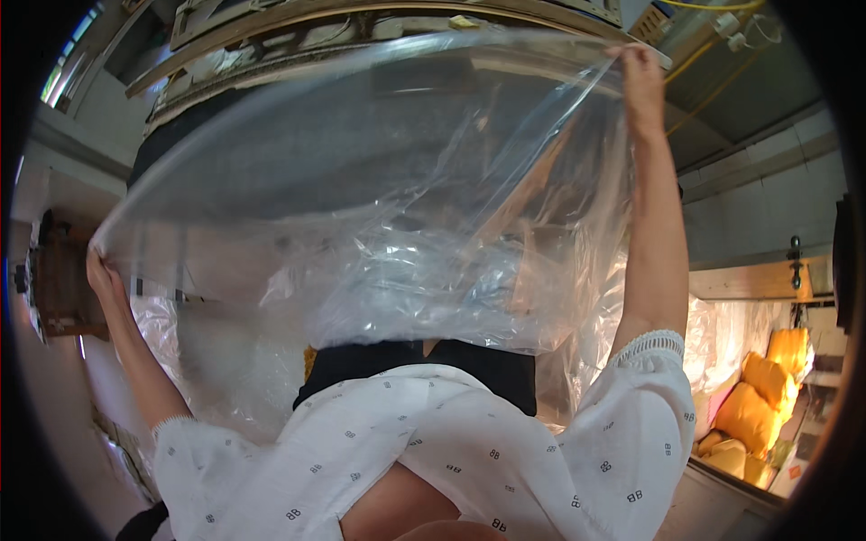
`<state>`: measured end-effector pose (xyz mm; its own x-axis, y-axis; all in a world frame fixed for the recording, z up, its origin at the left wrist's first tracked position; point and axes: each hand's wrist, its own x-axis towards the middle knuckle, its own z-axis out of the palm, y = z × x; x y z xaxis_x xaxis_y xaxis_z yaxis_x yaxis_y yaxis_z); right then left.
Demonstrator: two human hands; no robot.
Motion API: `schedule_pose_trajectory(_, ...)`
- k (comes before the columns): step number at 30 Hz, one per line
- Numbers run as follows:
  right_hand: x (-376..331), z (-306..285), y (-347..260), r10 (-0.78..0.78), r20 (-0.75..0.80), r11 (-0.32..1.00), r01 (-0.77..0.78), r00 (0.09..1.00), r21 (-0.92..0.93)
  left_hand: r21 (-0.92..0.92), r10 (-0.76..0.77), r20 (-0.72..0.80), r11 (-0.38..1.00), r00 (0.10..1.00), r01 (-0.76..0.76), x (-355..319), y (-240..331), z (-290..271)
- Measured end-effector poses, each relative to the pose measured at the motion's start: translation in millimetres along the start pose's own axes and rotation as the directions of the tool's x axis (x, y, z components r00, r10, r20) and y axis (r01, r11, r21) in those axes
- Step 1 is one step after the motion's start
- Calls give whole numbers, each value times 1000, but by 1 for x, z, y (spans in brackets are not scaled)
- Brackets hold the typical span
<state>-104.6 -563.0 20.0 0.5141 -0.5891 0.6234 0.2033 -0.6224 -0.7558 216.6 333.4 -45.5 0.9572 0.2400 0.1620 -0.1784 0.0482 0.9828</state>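
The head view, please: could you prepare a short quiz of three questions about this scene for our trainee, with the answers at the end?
1. True or false: the left hand and the right hand both hold the clear plastic sheet.
2. Which hand is higher in the picture?
A) the left
B) the right
C) both are level
3. Fill the gap: the person's top has small dark marks on a ____ ground.

Key: 1. True. 2. B. 3. White.

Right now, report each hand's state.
Left hand: closed, holding the clear plastic sheet by its edge.
Right hand: closed, holding the same sheet.
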Motion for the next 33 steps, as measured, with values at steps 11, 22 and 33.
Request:
schedule_pose_trajectory(11,-26,-15,104,161,-236,961,-207,958,-183,664,444,3,670,896,-334,87,-76,207)
schedule_pose_trajectory(22,-1,0,95,196,-207,836,-274,958,-475,773,276,94,585,957,-245,157,-87,256)
schedule_pose_trajectory(33,2,-2,100,140,-335,692,-334,932,-640,762,229,29,625,973,-170,159,-88,264)
